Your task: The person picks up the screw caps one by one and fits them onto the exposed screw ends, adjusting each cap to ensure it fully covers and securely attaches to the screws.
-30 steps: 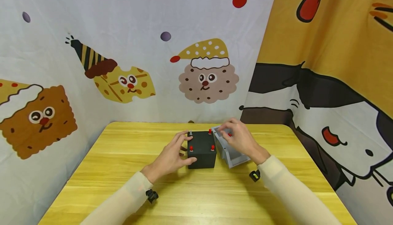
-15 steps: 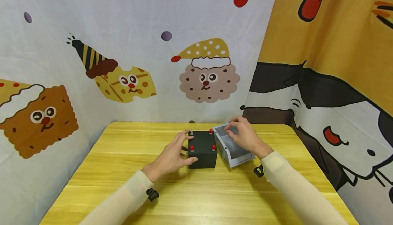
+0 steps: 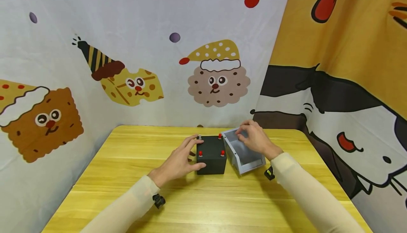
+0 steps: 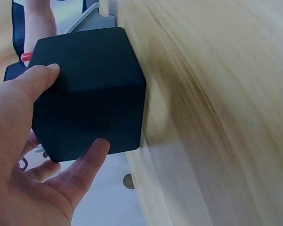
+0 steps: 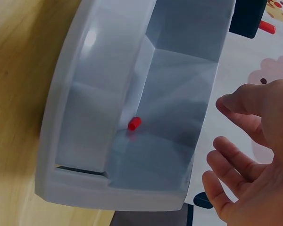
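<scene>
A black box point(image 3: 211, 155) stands on the table with small posts at the corners of its top. Three posts have red caps point(image 3: 200, 153); the back-left post point(image 3: 200, 137) is bare and silvery. My left hand point(image 3: 179, 160) holds the box from its left side, thumb at the front, fingers along the side and back. To the right, a grey plastic bin point(image 3: 234, 155) leans close by. Over it is my right hand point(image 3: 255, 139), thumb and index fingertips close together, with nothing visible between them. Inside the bin a loose red cap point(image 5: 134, 123) lies in the right wrist view.
The wooden table point(image 3: 133, 162) ends at a back edge close behind the box and bin. A white curtain point(image 3: 143, 21) with cartoon prints hangs behind it, and a yellow one point(image 3: 305, 42) hangs to the right.
My right hand has moved slightly right and away from the box. A red piece seen beside it a second ago no longer shows in the head view. My left hand keeps its hold.
</scene>
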Demonstrator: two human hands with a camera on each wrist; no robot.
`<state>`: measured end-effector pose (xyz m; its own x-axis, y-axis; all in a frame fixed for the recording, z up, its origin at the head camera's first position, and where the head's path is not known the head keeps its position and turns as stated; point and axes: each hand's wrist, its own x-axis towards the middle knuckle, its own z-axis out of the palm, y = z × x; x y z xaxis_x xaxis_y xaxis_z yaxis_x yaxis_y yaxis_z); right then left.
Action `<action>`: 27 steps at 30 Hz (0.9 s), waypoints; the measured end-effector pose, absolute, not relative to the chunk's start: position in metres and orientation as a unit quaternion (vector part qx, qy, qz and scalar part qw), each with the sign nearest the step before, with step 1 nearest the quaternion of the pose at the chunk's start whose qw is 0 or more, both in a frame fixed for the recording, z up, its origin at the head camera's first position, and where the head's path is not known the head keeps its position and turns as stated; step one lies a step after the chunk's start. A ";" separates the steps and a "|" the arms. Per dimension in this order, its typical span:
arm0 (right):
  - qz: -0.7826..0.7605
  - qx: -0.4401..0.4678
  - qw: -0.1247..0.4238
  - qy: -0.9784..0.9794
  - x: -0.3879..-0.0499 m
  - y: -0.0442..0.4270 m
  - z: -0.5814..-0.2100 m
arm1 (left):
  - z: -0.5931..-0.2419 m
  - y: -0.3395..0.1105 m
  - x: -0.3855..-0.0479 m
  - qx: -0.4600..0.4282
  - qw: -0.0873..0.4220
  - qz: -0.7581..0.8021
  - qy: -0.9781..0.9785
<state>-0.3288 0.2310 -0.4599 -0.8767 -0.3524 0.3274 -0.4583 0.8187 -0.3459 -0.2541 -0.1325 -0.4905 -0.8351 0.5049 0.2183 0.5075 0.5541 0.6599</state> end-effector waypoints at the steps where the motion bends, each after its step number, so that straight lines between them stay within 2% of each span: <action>1: 0.209 0.213 0.120 -0.947 -0.330 0.231 -0.460 | -0.490 -0.132 -0.254 -0.286 0.001 -0.375 -0.882; 10: 0.193 0.198 0.087 -0.957 -0.336 0.233 -0.459 | -0.486 -0.132 -0.254 -0.283 -0.004 -0.382 -0.880; 19: 0.180 0.177 0.077 -0.965 -0.341 0.229 -0.461 | -0.488 -0.133 -0.253 -0.278 0.001 -0.378 -0.883; 27: 0.155 0.142 0.041 -0.977 -0.345 0.228 -0.459 | -0.488 -0.133 -0.252 -0.276 0.003 -0.376 -0.885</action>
<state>-0.3452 0.2280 -0.4590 -0.9563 -0.2651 0.1234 -0.2903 0.9114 -0.2918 -0.2524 -0.1327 -0.4883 -0.8479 0.4856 0.2126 0.4901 0.5654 0.6634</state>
